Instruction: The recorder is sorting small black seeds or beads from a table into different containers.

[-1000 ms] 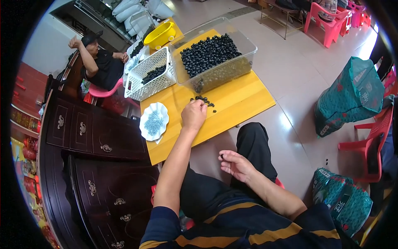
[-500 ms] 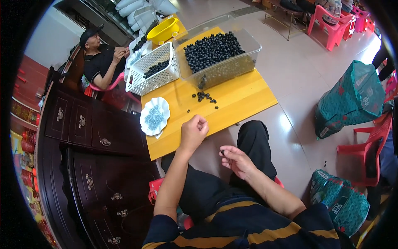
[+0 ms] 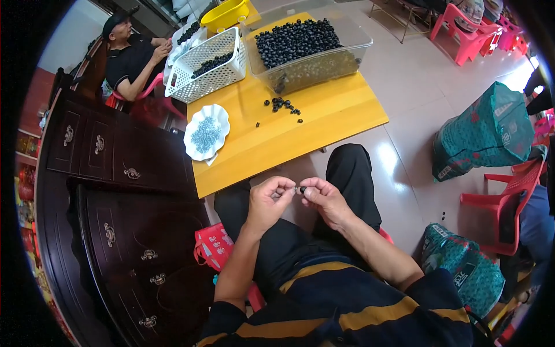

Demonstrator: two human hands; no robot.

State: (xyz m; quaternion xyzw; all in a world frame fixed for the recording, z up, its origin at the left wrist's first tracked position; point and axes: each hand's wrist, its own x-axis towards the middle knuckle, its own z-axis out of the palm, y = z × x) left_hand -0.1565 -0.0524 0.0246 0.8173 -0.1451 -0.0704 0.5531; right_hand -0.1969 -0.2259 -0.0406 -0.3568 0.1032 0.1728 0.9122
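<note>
Above my lap, in front of the table's near edge, my two hands meet almost fingertip to fingertip. My right hand point(image 3: 328, 203) pinches a small black round piece point(image 3: 303, 189) between thumb and forefinger. Closed in a pinch beside it is my left hand point(image 3: 267, 202); a tiny pale thing shows at its fingertips, too small to name. On the yellow wooden table point(image 3: 338, 107), several loose black pieces point(image 3: 280, 104) lie near the middle. A white scalloped dish point(image 3: 191, 144) at the left holds many small clear bluish pieces point(image 3: 206, 135).
A clear tub point(image 3: 324, 80) heaped with black pieces stands at the table's back, beside a white basket point(image 3: 217, 84) and a yellow basin point(image 3: 225, 16). Another person point(image 3: 136, 63) sits far left. A dark cabinet point(image 3: 150, 202) flanks me; green bags point(image 3: 483, 139) and a red chair point(image 3: 509, 188) stand right.
My left hand has come back from over the table edge to meet my right hand, now pinching something tiny. My right hand still holds the black piece. The view has tilted slightly down.
</note>
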